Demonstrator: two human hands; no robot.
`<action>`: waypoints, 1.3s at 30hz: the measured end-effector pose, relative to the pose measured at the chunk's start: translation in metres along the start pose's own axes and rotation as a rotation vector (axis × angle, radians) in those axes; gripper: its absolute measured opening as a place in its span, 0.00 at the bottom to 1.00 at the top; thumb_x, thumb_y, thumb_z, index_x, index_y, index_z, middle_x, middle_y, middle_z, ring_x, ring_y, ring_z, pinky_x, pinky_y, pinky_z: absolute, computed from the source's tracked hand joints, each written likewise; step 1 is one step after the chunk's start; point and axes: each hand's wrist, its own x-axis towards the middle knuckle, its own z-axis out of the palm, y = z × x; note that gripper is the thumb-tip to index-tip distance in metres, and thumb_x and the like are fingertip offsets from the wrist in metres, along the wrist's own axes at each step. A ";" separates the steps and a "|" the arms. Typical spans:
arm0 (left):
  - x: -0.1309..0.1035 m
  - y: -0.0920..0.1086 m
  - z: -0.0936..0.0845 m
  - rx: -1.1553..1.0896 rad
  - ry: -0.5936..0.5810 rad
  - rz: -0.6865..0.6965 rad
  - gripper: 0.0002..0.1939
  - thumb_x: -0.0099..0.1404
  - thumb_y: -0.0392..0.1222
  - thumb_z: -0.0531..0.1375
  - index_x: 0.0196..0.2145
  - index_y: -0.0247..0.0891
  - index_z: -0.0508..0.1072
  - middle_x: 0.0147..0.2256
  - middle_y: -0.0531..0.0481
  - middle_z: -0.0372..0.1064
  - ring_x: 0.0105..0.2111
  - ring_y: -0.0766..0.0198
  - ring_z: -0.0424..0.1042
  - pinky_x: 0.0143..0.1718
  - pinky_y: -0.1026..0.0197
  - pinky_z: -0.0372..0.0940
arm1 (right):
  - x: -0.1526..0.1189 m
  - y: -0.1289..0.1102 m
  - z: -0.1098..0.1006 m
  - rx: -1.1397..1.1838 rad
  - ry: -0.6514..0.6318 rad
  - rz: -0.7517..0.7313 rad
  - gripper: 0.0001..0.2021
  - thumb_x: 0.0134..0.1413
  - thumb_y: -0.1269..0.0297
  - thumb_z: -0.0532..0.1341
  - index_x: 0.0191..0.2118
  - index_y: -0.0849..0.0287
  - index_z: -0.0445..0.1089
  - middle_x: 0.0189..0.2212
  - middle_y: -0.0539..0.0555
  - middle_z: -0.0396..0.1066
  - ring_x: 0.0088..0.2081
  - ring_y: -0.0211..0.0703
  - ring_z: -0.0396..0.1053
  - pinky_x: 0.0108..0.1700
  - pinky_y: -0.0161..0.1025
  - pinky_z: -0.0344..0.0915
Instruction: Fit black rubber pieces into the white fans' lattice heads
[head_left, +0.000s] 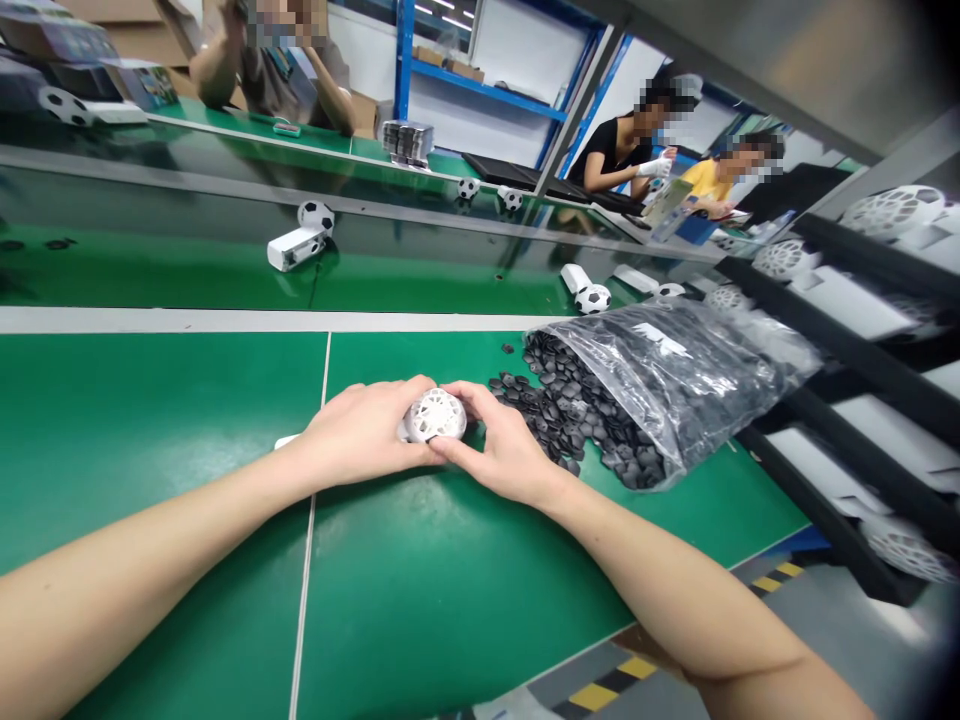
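Holding a white openwork ball shell (435, 415) between them in the head view, a person's two bare hands meet just above a green work surface (420, 590), near the middle of the scene. The left hand (360, 430) curls round one side, its fingers behind and thumb in front; the right hand (506, 445) pinches the other side between thumb and forefinger. A white edge (286, 441) peeks out by the left wrist; whether it joins the shell cannot be told.

The green top is smooth and slightly shiny, crossed by a thin pale seam (303, 590). Just beyond the right hand, many small black pieces (559, 400) spill from the mouth of a clear plastic bag (697, 370) lying on its side.

Past a white strip (187, 320) along the far edge runs a glossy green lane (150, 285). On it lies a black-and-white football with a white block (296, 248), with similar ones farther right.

At the right stands a black rack (847, 340) bearing white openwork balls (900, 545) and white blocks. Below it is a grey floor (885, 640) with yellow-and-black tape (615, 685).

Across the room, one person (330, 85) sits at upper left and two co-workers (622, 150) at upper right, near blue metal shelving (487, 84) against a white wall (480, 125).
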 end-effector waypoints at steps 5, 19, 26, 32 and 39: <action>0.001 -0.005 -0.003 -0.005 -0.007 0.008 0.28 0.50 0.57 0.57 0.48 0.48 0.60 0.40 0.53 0.70 0.37 0.54 0.69 0.34 0.58 0.60 | 0.007 0.009 -0.017 -0.032 0.053 0.045 0.09 0.51 0.62 0.59 0.39 0.58 0.67 0.36 0.52 0.68 0.38 0.39 0.66 0.40 0.37 0.63; 0.008 -0.029 -0.003 0.196 0.072 0.080 0.32 0.52 0.29 0.49 0.55 0.46 0.58 0.42 0.49 0.67 0.43 0.53 0.63 0.44 0.52 0.56 | 0.004 0.007 -0.023 -0.706 -0.229 -0.027 0.08 0.55 0.68 0.56 0.35 0.60 0.73 0.33 0.56 0.71 0.38 0.45 0.66 0.41 0.39 0.61; 0.008 -0.032 0.002 0.186 0.106 0.081 0.35 0.51 0.26 0.48 0.55 0.49 0.58 0.46 0.48 0.66 0.50 0.53 0.59 0.52 0.45 0.47 | -0.002 0.004 -0.013 -0.936 -0.224 -0.110 0.09 0.54 0.76 0.53 0.35 0.65 0.70 0.29 0.59 0.69 0.33 0.48 0.64 0.36 0.44 0.60; 0.007 -0.032 0.001 0.093 0.035 0.125 0.38 0.50 0.45 0.58 0.59 0.45 0.51 0.52 0.44 0.61 0.55 0.49 0.53 0.55 0.39 0.40 | -0.001 0.000 -0.012 -0.199 0.058 -0.070 0.06 0.56 0.71 0.55 0.38 0.59 0.68 0.34 0.53 0.71 0.37 0.40 0.67 0.41 0.38 0.63; 0.009 -0.023 0.002 0.054 0.091 0.054 0.45 0.45 0.70 0.54 0.55 0.41 0.59 0.49 0.40 0.64 0.53 0.45 0.55 0.55 0.37 0.39 | 0.005 -0.006 0.006 0.177 0.166 -0.018 0.02 0.45 0.70 0.64 0.28 0.58 0.70 0.34 0.51 0.63 0.40 0.39 0.64 0.44 0.38 0.62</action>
